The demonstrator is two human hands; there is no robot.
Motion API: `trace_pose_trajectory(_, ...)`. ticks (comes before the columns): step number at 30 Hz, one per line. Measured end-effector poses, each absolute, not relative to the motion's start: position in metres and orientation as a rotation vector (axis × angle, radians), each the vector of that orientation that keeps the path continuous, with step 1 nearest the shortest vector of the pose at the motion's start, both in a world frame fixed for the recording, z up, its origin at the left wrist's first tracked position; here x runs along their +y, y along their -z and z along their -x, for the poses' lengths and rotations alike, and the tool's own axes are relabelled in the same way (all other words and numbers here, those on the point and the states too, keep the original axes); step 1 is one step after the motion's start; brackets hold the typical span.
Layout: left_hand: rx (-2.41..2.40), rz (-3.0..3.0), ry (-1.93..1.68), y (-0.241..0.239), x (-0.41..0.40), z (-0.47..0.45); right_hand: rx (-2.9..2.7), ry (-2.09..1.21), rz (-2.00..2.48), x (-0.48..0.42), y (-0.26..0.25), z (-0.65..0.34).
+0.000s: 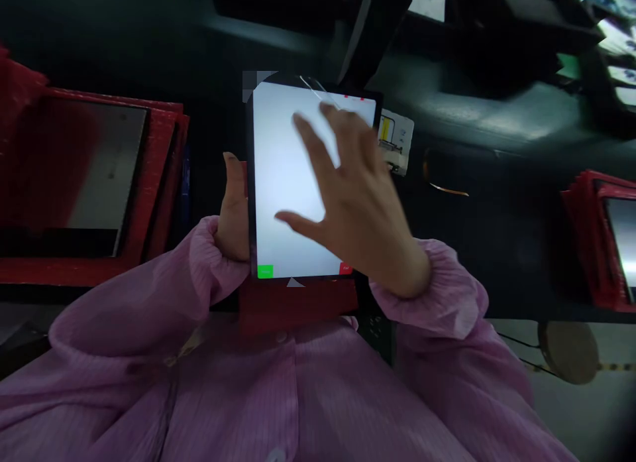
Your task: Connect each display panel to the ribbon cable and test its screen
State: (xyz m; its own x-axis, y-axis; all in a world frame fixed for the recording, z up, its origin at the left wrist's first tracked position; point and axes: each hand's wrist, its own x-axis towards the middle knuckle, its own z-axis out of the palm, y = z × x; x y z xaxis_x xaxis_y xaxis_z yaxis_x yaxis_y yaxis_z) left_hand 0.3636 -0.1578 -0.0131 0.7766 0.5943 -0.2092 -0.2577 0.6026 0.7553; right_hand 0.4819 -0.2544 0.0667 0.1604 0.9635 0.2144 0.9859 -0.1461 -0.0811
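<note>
A tablet-sized display panel point(283, 157) glows white, with a green box at its lower left corner and a red one at its lower right. My left hand point(234, 213) grips the panel's left edge from below, thumb pointing up beside it; its other fingers are hidden behind the panel. Over the screen's right half, my right hand point(355, 190) is spread, slightly blurred, holding nothing. Whether its fingertips touch the glass I cannot tell. Beneath the panel lies a red foam sheet point(298, 306).
Red foam sheets point(161, 177) with a dark panel point(119, 164) on top lie at the left. Another red stack point(591, 243) is at the right. A small white circuit fixture point(396, 142) sits just behind the display, near a dark upright post point(372, 34) and a thin flex strip point(447, 190).
</note>
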Motion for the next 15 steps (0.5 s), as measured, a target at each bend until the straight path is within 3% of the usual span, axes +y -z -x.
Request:
trace_pose_trajectory(11,0.433,-0.66,-0.523,0.007,-0.157,-0.364,-1.883,0.28,2.31,-0.252,-0.069,-0.469)
trace_pose_trajectory(15,0.42,-0.737,-0.542,0.007,-0.157,-0.365,-1.923,0.177,2.236,-0.251,-0.064,-0.472)
